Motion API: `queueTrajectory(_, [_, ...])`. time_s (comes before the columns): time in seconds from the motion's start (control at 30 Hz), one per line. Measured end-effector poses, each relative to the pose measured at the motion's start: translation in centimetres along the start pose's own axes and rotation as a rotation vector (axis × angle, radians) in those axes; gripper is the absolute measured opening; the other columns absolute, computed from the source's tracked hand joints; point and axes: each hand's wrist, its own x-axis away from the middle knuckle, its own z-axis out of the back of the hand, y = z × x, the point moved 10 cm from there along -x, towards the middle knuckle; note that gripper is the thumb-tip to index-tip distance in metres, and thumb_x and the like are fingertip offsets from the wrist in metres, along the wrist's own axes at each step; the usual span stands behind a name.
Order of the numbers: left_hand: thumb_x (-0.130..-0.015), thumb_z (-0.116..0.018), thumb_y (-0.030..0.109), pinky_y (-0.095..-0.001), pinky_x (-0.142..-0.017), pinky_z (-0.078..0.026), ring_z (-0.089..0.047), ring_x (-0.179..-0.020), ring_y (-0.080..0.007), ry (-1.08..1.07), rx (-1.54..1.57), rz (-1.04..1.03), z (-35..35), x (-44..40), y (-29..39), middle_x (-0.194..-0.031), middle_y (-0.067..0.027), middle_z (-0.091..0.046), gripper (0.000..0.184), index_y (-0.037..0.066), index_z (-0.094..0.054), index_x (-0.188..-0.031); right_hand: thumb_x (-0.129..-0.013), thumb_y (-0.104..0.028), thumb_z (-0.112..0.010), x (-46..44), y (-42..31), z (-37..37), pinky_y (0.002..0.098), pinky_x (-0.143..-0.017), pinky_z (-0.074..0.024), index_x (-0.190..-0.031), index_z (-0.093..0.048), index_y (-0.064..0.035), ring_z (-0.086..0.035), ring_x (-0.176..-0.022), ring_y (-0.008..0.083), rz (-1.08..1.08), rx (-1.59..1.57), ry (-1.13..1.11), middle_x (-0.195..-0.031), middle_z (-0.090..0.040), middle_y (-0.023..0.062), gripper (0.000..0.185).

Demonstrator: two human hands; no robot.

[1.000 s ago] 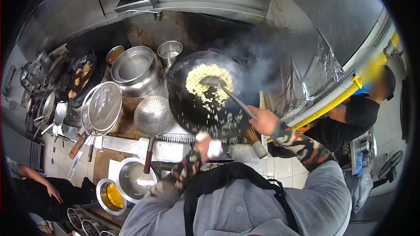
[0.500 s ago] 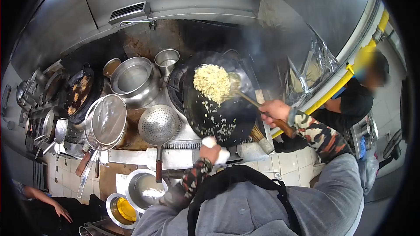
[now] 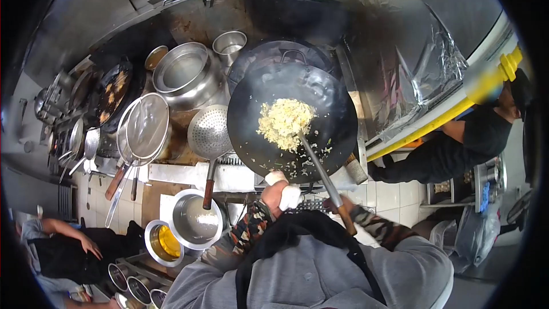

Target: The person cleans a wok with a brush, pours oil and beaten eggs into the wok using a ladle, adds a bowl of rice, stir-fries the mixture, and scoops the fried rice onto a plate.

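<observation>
A large black wok [image 3: 337, 106] holds a mound of yellowish fried rice [image 3: 284, 119], with loose grains and green bits scattered below it. At the near rim, my left hand [image 3: 273, 196] is closed around a folded white cloth [image 3: 290, 197] and pressed against the wok's edge; whether it grips the rim itself is hidden. Lower right of the wok, my right hand [image 3: 338, 203], a little blurred, is wrapped round a long-handled wok ladle [image 3: 318, 167] near its wooden end. The ladle's head is buried in the rice.
Left of the wok stand a perforated strainer [image 3: 209, 131], mesh sieves [image 3: 147, 126] and stacked steel pots [image 3: 182, 71]. Below are a basin of liquid [image 3: 196, 220] and a bowl of yellow oil [image 3: 164, 243]. Other people are at the right [image 3: 486, 137] and lower left [image 3: 63, 246].
The wok has tilted and shifted nearer to me, off the burner behind. My right hand has drawn the ladle down and back towards my body. The rice has moved down within the wok.
</observation>
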Motion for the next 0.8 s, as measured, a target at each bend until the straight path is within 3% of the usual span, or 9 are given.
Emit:
queueTrajectory(0.07, [-0.086, -0.048, 0.01, -0.0357, -0.055, -0.055, -0.064, -0.06, -0.0234, 0.075, -0.044, -0.042, 0.3, 0.7, -0.4, -0.074, -0.0101, -0.062, 0.011, 0.001, -0.054, -0.086, -0.087, -0.025, -0.057, -1.5, -1.1, -4.9, 0.0328, -0.07, -0.0559, -0.106, -0.064, 0.0, -0.066, -0.076, 0.0181, -0.294, -0.819, -0.049, -0.088, -0.067, 0.0099, 0.033])
queueTrajectory(0.17, [-0.085, -0.05, 0.011, -0.0397, -0.056, -0.058, -0.064, -0.061, -0.0244, 0.061, 0.094, -0.059, -1.3, 1.5, -1.1, -0.075, -0.0111, -0.063, 0.012, 0.001, -0.054, -0.09, -0.088, -0.033, -0.053, -2.6, -2.3, -6.3, 0.0329, -0.069, -0.0554, -0.109, -0.062, 0.0005, -0.065, -0.076, 0.0194, -0.411, -1.157, -0.124, -0.089, -0.066, 0.0107, 0.04])
queueTrajectory(0.43, [-0.085, -0.051, 0.011, -0.0417, -0.059, -0.058, -0.065, -0.061, -0.0229, 0.015, 0.098, -0.112, -1.5, 1.1, -3.5, -0.074, -0.0088, -0.063, 0.009, 0.004, -0.055, -0.089, -0.09, -0.052, -0.043, -2.5, -3.8, -5.3, 0.0331, -0.068, -0.0538, -0.117, -0.057, 0.002, -0.064, -0.075, 0.0228, -0.554, -1.204, -0.263, -0.092, -0.065, 0.0127, 0.062])
queueTrajectory(0.6, [-0.088, -0.052, 0.012, -0.0412, -0.06, -0.057, -0.065, -0.062, -0.0232, -0.023, 0.093, -0.058, -0.7, -0.2, -4.4, -0.075, -0.009, -0.064, 0.009, 0.005, -0.056, -0.087, -0.091, -0.064, -0.036, 4.7, -11.2, -2.8, 0.0332, -0.068, -0.0528, -0.121, -0.055, 0.003, -0.063, -0.075, 0.0249, -0.681, -1.156, -0.327, -0.093, -0.065, 0.0139, 0.076])
queueTrajectory(0.63, [-0.088, -0.053, 0.014, -0.0404, -0.061, -0.057, -0.065, -0.065, -0.0239, -0.115, 0.116, -0.004, -0.6, -0.9, -5.3, -0.076, -0.0104, -0.064, 0.011, 0.003, -0.057, -0.086, -0.09, -0.066, -0.035, 5.3, -13.3, -1.8, 0.033, -0.068, -0.0528, -0.124, -0.052, 0.0037, -0.063, -0.076, 0.0243, -0.599, -1.195, -0.359, -0.094, -0.064, 0.0142, 0.079])
queueTrajectory(0.67, [-0.088, -0.054, 0.017, -0.034, -0.047, -0.051, -0.061, -0.053, -0.0208, 0.167, 0.049, -0.06, -0.6, 0.3, -4.8, -0.064, -0.0074, -0.06, 0.015, 0.006, -0.056, -0.078, -0.089, -0.068, -0.033, 6.0, -15.4, -0.6, 0.0329, -0.068, -0.0528, -0.126, -0.049, 0.0044, -0.063, -0.076, 0.0236, -0.517, -1.235, -0.391, -0.096, -0.064, 0.0146, 0.083])
queueTrajectory(0.7, [-0.088, -0.055, 0.018, -0.0357, -0.049, -0.049, -0.059, -0.055, -0.0219, 0.029, 0.013, -0.098, 0.7, -2.3, -5.5, -0.067, -0.007, -0.059, 0.015, 0.006, -0.055, -0.078, -0.087, -0.072, -0.031, 5.9, -17.6, 0.6, 0.0325, -0.069, -0.0528, -0.131, -0.043, 0.0058, -0.063, -0.078, 0.0224, -0.344, -1.332, -0.464, -0.098, -0.062, 0.0153, 0.09])
queueTrajectory(0.77, [-0.087, -0.056, 0.019, -0.0381, -0.052, -0.047, -0.058, -0.058, -0.0236, -0.122, -0.216, -0.256, 1.1, -4.3, -4.9, -0.07, -0.0069, -0.059, 0.016, 0.006, -0.056, -0.078, -0.088, -0.062, -0.047, 3.0, -16.0, 2.2, 0.0276, -0.054, -0.0458, -0.13, -0.043, 0.0035, -0.051, -0.059, 0.0152, -0.495, -1.41, -0.08, -0.082, -0.055, 0.0069, 0.078])
queueTrajectory(0.8, [-0.086, -0.057, 0.02, -0.0388, -0.053, -0.048, -0.059, -0.059, -0.0241, -0.122, -0.494, -0.401, 0.0, -3.5, -3.8, -0.07, -0.0071, -0.059, 0.016, 0.006, -0.057, -0.078, -0.091, -0.048, -0.052, 1.8, -15.3, 4.4, 0.0264, -0.045, -0.0377, -0.129, -0.043, 0.0016, -0.04, -0.052, 0.011, -0.368, -1.105, -0.046, -0.074, -0.045, 0.0015, 0.063])
